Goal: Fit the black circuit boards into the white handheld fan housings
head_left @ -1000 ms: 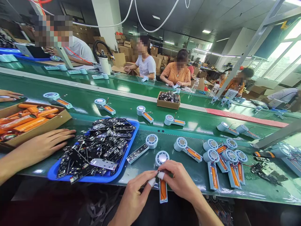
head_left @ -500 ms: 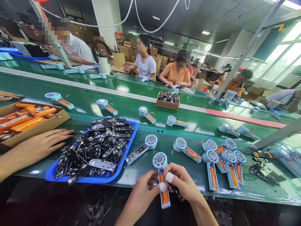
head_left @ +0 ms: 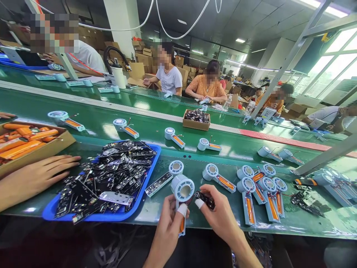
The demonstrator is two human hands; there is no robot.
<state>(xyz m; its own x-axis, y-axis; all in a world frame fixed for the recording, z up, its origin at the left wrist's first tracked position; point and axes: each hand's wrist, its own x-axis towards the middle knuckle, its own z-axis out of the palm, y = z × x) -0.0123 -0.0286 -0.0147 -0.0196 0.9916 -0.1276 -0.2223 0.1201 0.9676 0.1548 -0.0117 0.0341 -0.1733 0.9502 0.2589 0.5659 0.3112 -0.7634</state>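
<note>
Lifted off the green bench now, the pale-blue round-headed plastic fan shell [head_left: 182, 191] is gripped by left hand [head_left: 167, 232]; right hand [head_left: 220, 216] pinches a small black circuit board [head_left: 205, 199].

Bare forearms (sleeveless here), white tape [head_left: 182, 209] wrapping two fingertips.

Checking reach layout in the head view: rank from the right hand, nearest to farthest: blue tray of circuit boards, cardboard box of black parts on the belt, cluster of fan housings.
From the right hand:
1. Cluster of fan housings, just to its right.
2. Blue tray of circuit boards, to its left.
3. Cardboard box of black parts, far up the belt.
</note>
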